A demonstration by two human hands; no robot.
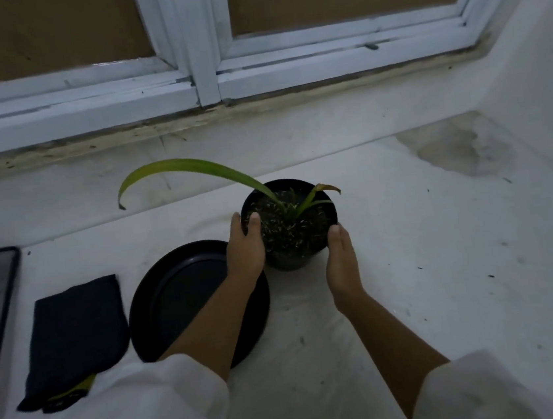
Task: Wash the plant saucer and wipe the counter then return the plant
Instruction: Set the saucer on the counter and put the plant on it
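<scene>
**Q:** Where was the plant at that moment?

**A:** Between my hands. The plant pot (289,232) appeared to stand on the white table (412,262), just right of the saucer (182,299), not on it. My left hand (245,247) gripped the pot's left side, thumb hooked over the rim. My right hand (341,257) pressed flat against its right side, fingers straight and together.

**Q:** How much of the job was done?

**A:** Little, I'd judge. The saucer lay empty; washed or not, I couldn't tell. Dark specks and a far-right stain (461,150) marked the table. The folded cloth (76,335) lay left of the saucer.
</scene>
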